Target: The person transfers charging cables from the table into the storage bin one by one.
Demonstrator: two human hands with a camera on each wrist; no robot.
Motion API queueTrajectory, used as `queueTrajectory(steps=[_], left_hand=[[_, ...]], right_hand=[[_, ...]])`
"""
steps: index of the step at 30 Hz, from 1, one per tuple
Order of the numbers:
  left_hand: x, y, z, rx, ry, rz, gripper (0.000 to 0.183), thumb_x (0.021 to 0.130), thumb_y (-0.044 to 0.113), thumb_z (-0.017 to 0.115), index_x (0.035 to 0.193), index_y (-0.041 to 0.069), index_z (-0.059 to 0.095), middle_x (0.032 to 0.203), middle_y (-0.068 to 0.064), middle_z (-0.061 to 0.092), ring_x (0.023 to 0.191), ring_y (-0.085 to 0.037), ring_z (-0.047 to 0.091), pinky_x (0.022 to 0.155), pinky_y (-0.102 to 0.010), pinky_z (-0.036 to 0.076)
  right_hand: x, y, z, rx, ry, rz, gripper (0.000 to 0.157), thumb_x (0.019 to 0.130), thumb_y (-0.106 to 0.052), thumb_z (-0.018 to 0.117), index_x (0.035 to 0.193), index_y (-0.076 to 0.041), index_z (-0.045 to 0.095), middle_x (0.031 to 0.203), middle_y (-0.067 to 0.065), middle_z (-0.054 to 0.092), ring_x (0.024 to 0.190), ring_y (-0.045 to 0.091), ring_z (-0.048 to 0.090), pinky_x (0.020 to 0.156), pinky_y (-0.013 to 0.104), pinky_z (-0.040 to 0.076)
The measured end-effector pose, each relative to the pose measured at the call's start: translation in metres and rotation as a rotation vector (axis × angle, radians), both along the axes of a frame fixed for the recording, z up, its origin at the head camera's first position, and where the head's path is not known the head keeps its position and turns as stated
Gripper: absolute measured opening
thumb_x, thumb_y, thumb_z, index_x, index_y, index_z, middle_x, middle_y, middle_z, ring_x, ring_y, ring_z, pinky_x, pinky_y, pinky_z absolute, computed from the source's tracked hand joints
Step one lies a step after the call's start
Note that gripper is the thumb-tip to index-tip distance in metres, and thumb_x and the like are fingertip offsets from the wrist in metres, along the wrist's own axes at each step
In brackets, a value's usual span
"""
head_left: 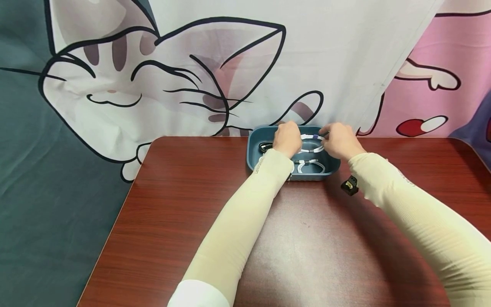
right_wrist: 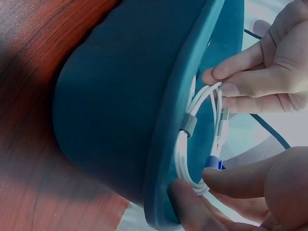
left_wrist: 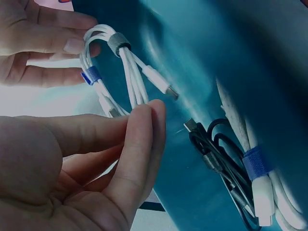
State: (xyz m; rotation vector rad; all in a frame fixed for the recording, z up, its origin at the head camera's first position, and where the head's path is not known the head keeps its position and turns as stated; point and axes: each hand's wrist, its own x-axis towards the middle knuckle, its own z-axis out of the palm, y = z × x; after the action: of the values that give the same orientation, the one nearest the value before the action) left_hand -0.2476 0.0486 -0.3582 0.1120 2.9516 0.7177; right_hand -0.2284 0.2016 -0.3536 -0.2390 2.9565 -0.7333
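Note:
A coiled white cable (head_left: 317, 149) is held between both hands over the teal bin (head_left: 313, 177). My left hand (head_left: 287, 139) pinches one end of the loop between thumb and fingers. At the opposite end, my right hand (head_left: 339, 140) has its thumb and fingers around the loop, near a blue tie (right_wrist: 213, 162). A grey tie (left_wrist: 119, 44) wraps the strands on the other side. One metal plug (left_wrist: 172, 92) sticks out from the coil in the left wrist view.
Inside the bin lie a bundled black cable (left_wrist: 224, 168), a white cable (left_wrist: 263, 197) with a blue strap, and another white coil (head_left: 300, 167) toward the front. The bin stands at the back edge of the reddish wooden table (head_left: 184, 187), against a cat-print cloth (head_left: 184, 111).

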Motion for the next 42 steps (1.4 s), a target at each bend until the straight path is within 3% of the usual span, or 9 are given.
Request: queueTrajectory(steps=[10, 19, 25, 30, 36, 42], left_hand=[[-0.003, 0.002, -0.004, -0.053, -0.040, -0.001, 0.009, 0.086, 0.007, 0.068, 0.092, 0.010, 0.074, 0.095, -0.004, 0.072, 0.079, -0.019, 0.064, 0.067, -0.030, 0.053], [-0.005, -0.001, -0.006, -0.062, -0.148, -0.028, 0.016, 0.096, 0.011, 0.059, 0.087, 0.009, 0.071, 0.079, -0.003, 0.064, 0.056, -0.015, 0.045, 0.048, -0.025, 0.038], [-0.005, 0.000, -0.006, -0.098, -0.182, -0.036, 0.021, 0.101, 0.018, 0.056, 0.102, 0.007, 0.073, 0.097, -0.004, 0.069, 0.063, -0.014, 0.053, 0.054, -0.025, 0.044], [-0.005, 0.002, -0.007, -0.131, -0.199, -0.044, 0.023, 0.101, 0.018, 0.054, 0.111, 0.008, 0.072, 0.110, -0.003, 0.069, 0.080, -0.015, 0.060, 0.066, -0.026, 0.049], [-0.005, 0.003, -0.008, -0.139, -0.239, -0.073, 0.022, 0.102, 0.015, 0.051, 0.108, 0.007, 0.071, 0.111, -0.003, 0.066, 0.084, -0.016, 0.056, 0.070, -0.026, 0.046], [-0.008, 0.000, -0.011, -0.118, -0.247, -0.101, 0.021, 0.101, 0.012, 0.049, 0.090, 0.007, 0.066, 0.093, -0.005, 0.059, 0.073, -0.016, 0.049, 0.062, -0.025, 0.042]], right_hand=[[-0.002, -0.009, -0.002, 0.044, -0.050, 0.023, 0.040, 0.085, 0.000, 0.055, 0.122, 0.012, 0.063, 0.113, 0.032, 0.065, 0.105, 0.046, 0.058, 0.093, 0.057, 0.046], [-0.005, -0.016, -0.004, 0.123, -0.114, 0.050, 0.046, 0.084, 0.003, 0.054, 0.128, 0.014, 0.059, 0.126, 0.033, 0.060, 0.115, 0.049, 0.056, 0.097, 0.058, 0.046], [-0.005, -0.019, -0.006, 0.152, -0.132, 0.066, 0.047, 0.084, 0.003, 0.053, 0.129, 0.015, 0.058, 0.127, 0.033, 0.059, 0.114, 0.049, 0.056, 0.097, 0.057, 0.047], [-0.006, -0.019, -0.007, 0.181, -0.133, 0.085, 0.044, 0.083, 0.003, 0.055, 0.125, 0.015, 0.060, 0.121, 0.033, 0.062, 0.106, 0.046, 0.060, 0.093, 0.055, 0.049], [-0.008, -0.021, -0.010, 0.218, -0.163, 0.106, 0.032, 0.083, 0.003, 0.057, 0.113, 0.012, 0.065, 0.109, 0.030, 0.067, 0.096, 0.041, 0.062, 0.087, 0.052, 0.051], [-0.011, -0.021, -0.014, 0.229, -0.196, 0.099, 0.017, 0.084, 0.002, 0.057, 0.098, 0.010, 0.064, 0.092, 0.023, 0.066, 0.084, 0.035, 0.058, 0.079, 0.049, 0.051]])
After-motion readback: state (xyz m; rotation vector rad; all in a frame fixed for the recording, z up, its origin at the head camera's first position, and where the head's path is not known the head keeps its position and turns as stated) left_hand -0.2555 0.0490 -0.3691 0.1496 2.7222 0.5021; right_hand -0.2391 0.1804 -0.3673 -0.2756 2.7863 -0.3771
